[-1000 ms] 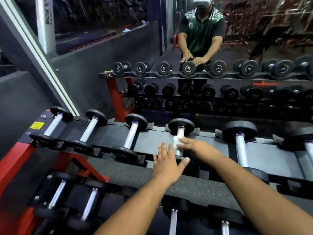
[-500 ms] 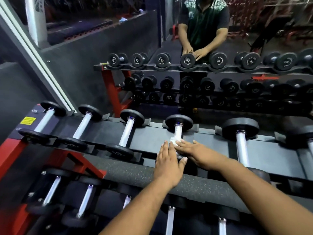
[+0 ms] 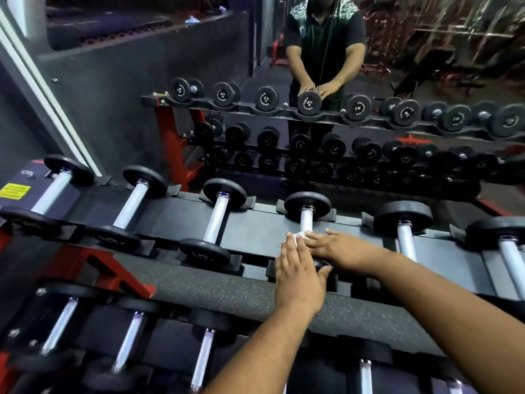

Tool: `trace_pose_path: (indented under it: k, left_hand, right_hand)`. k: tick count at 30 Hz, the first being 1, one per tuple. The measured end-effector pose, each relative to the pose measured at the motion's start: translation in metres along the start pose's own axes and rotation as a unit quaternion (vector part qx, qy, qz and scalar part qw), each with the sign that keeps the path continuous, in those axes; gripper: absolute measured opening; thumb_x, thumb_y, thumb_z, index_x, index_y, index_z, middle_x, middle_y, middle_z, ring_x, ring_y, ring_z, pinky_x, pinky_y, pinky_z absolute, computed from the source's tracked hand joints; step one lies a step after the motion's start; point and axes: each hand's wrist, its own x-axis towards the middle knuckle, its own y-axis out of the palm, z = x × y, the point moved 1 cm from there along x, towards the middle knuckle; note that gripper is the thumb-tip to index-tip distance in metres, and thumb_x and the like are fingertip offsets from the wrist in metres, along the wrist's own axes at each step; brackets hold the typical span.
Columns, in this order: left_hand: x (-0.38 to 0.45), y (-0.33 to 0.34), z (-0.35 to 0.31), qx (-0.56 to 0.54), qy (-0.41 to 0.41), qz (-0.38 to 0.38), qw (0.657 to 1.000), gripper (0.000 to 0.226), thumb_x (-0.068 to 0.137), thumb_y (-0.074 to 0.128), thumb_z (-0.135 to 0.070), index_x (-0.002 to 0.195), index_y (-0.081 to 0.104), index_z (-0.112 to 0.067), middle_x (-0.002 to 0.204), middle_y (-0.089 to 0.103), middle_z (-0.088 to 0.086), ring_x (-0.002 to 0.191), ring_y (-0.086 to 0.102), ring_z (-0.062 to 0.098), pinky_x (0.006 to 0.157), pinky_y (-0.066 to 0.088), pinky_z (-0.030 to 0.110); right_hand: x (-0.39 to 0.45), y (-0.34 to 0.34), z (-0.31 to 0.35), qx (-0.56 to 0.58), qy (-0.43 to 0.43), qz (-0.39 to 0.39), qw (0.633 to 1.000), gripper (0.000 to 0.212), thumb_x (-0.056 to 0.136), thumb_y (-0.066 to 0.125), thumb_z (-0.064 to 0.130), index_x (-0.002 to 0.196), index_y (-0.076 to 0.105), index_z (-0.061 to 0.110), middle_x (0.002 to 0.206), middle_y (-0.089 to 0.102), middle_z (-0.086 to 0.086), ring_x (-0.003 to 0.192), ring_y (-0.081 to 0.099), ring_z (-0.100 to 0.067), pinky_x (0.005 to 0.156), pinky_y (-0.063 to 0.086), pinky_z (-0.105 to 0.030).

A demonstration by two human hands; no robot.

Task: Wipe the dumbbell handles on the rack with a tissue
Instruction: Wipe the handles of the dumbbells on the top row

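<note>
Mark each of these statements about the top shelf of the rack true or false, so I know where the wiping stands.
1. The tissue is on the handle of the fourth dumbbell from the left. True.
2. The right hand is on the leftmost dumbbell. False: it is at the fourth dumbbell's handle, with the tissue.
3. The left hand lies flat over the near end of the same dumbbell. True.
4. The third dumbbell has been lifted off the rack. False: it rests in its cradles.
5. A yellow label sits at the rack's left end. True.
6. The tissue is black. False: it is white.
</note>
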Motion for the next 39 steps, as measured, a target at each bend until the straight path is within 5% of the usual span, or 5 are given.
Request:
trace_pose_path:
  k: [9,16,22,28,39]
  left_hand:
    - [0.004,-0.005,0.004,0.000,-0.025,0.041,0.999,0.089,0.103,0.039,-0.055,0.159,-0.014,-0.011,0.167,-0.022,0.009,0.155,-0.012,0.025,0.126,-0.004,0.039]
    - [0.008,-0.005,-0.004,0.013,-0.057,0.064,0.996,0.088,0.103,0.036,-0.057,0.159,-0.017,-0.014,0.166,-0.025,0.007,0.154,-0.017,0.024,0.126,-0.003,0.041]
    - [0.008,-0.005,-0.005,0.029,-0.065,0.073,0.995,0.086,0.103,0.035,-0.057,0.159,-0.016,-0.017,0.166,-0.025,0.004,0.154,-0.018,0.023,0.126,-0.001,0.042]
    - [0.008,-0.008,-0.011,0.052,-0.071,0.074,0.993,0.086,0.103,0.034,-0.057,0.159,-0.016,-0.015,0.166,-0.024,0.006,0.155,-0.015,0.023,0.126,0.000,0.041]
    - [0.007,-0.008,-0.013,0.048,-0.078,0.081,0.993,0.087,0.102,0.035,-0.059,0.159,-0.017,-0.020,0.166,-0.025,0.003,0.155,-0.015,0.023,0.127,0.003,0.044]
  right_hand:
    - [0.006,0.004,0.007,0.100,-0.030,-0.072,0.992,0.067,0.094,0.056,0.008,0.155,0.033,0.027,0.165,0.020,0.009,0.152,0.011,-0.013,0.116,0.031,-0.049]
    - [0.017,0.014,-0.016,0.167,0.041,-0.168,0.971,0.075,0.100,0.044,0.013,0.159,0.005,0.037,0.166,-0.010,0.015,0.153,-0.009,-0.010,0.121,0.019,-0.052]
    - [0.000,0.034,0.000,0.299,0.004,-0.139,0.944,0.062,0.100,0.042,0.001,0.157,0.026,0.020,0.166,0.005,-0.003,0.153,0.011,-0.018,0.118,0.007,-0.017]
    - [0.025,0.019,-0.006,0.212,0.066,-0.211,0.952,0.092,0.089,0.046,-0.008,0.160,0.003,0.030,0.164,-0.018,0.013,0.152,-0.009,-0.010,0.121,0.026,-0.040]
    - [0.018,0.022,-0.012,0.243,0.041,-0.209,0.946,0.077,0.100,0.043,0.006,0.159,0.003,0.035,0.165,-0.015,0.014,0.153,0.001,-0.011,0.121,0.026,-0.043]
